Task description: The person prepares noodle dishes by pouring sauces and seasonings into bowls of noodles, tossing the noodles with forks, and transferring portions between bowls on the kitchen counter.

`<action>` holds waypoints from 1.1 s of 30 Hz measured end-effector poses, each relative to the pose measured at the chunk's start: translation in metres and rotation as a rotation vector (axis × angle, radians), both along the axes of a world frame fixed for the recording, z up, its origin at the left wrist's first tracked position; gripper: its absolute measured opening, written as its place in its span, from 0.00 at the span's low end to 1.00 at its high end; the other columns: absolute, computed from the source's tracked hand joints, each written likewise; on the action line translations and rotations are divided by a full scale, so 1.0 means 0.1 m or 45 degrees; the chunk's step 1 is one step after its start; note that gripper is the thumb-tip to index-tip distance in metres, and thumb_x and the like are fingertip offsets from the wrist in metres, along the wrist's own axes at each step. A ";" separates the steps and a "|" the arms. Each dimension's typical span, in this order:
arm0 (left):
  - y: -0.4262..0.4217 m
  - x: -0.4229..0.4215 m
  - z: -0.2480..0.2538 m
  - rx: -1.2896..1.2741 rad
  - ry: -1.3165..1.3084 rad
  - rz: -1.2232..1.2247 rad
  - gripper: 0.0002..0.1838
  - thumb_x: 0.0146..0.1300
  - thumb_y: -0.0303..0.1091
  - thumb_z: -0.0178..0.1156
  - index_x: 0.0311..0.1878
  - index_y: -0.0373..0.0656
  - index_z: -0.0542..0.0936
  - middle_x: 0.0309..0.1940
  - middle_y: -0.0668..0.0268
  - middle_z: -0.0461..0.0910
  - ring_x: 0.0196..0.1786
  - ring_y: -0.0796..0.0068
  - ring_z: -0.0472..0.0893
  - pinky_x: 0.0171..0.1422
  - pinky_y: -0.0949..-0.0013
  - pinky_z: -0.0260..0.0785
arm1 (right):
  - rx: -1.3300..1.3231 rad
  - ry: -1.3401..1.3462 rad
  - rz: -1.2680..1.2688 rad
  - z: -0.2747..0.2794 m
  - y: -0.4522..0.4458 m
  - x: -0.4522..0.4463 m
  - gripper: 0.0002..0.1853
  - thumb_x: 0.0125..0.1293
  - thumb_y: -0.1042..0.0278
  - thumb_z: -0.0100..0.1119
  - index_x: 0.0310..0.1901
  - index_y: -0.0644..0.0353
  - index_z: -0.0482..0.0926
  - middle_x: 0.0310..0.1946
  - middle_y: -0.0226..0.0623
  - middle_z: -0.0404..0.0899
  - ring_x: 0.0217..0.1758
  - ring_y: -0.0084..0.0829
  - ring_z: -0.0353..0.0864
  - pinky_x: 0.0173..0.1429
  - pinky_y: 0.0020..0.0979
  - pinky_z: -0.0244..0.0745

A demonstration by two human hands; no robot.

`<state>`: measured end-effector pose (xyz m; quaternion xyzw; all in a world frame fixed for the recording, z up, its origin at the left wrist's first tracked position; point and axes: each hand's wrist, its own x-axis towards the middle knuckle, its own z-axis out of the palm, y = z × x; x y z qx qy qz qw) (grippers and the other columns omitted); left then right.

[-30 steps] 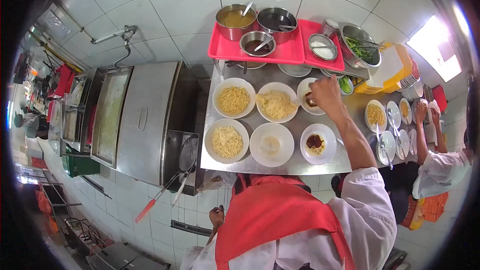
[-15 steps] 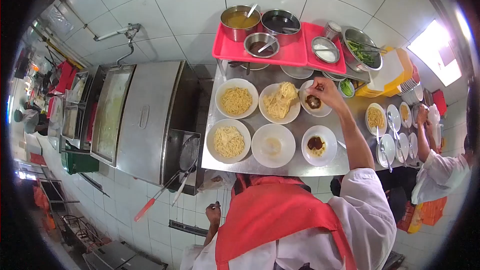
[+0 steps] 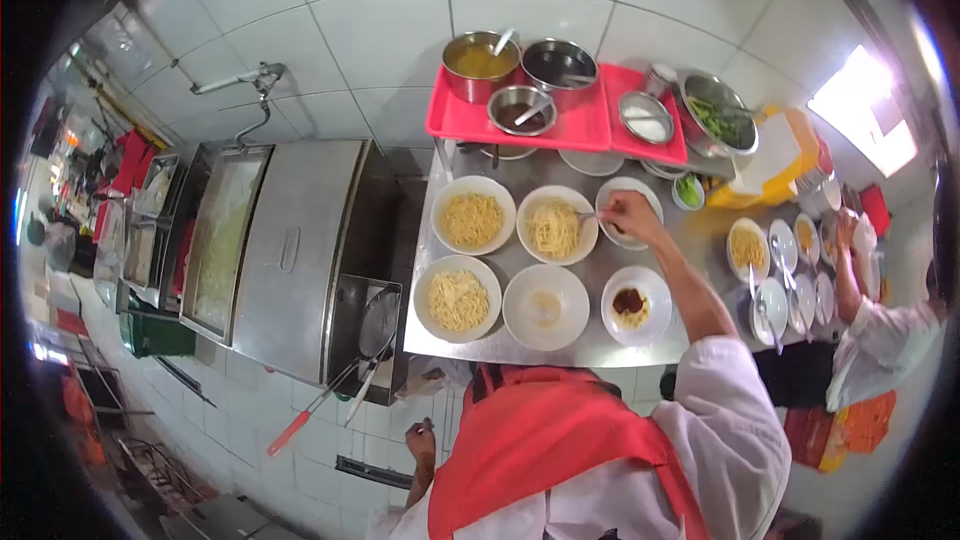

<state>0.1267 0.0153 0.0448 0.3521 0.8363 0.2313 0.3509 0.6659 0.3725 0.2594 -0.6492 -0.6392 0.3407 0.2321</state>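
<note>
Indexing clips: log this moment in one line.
right hand: holds utensil at noodles, back-middle bowl | left hand: beside apron | front-right bowl: dark sauce

Illumination is generally bright and even over the wall tiles (image 3: pixel 520 5) and the desk (image 3: pixel 480 347). A strong source at upper right, a bright panel (image 3: pixel 862 110), is overexposed to white, with a purplish fringe and haze about it. Soft reflections noted on the desk's metal; a faint shadow falls beside the faucet (image 3: pixel 262 80). Strong fisheye distortion bends tile lines, and dark vignetting closes the corners and both sides. Slight softness affects the whole view; the cluttered far left is smeared and lacks fine detail.
</note>
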 end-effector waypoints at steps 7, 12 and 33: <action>-0.11 0.16 0.33 -0.288 -0.032 -0.064 0.18 0.61 0.45 0.62 0.28 0.36 0.85 0.21 0.53 0.82 0.27 0.62 0.82 0.38 0.59 0.72 | 0.312 -1.345 0.235 1.37 -0.23 -0.49 0.04 0.56 0.66 0.65 0.33 0.52 0.84 0.28 0.37 0.84 0.37 0.36 0.84 0.58 0.45 0.63; -0.15 0.13 0.20 -0.187 0.095 -0.060 0.19 0.62 0.45 0.60 0.28 0.36 0.84 0.21 0.53 0.83 0.28 0.62 0.83 0.37 0.59 0.72 | 0.270 -1.229 0.205 0.77 -0.14 -0.51 0.07 0.54 0.61 0.66 0.35 0.51 0.84 0.31 0.38 0.84 0.40 0.39 0.83 0.56 0.48 0.63; -0.21 0.06 -0.18 -0.138 -0.061 0.041 0.18 0.61 0.43 0.62 0.28 0.35 0.85 0.22 0.54 0.83 0.29 0.60 0.83 0.41 0.60 0.73 | 0.359 -0.784 0.123 0.16 -0.07 -0.18 0.06 0.55 0.68 0.68 0.29 0.56 0.80 0.25 0.32 0.82 0.34 0.31 0.83 0.50 0.41 0.70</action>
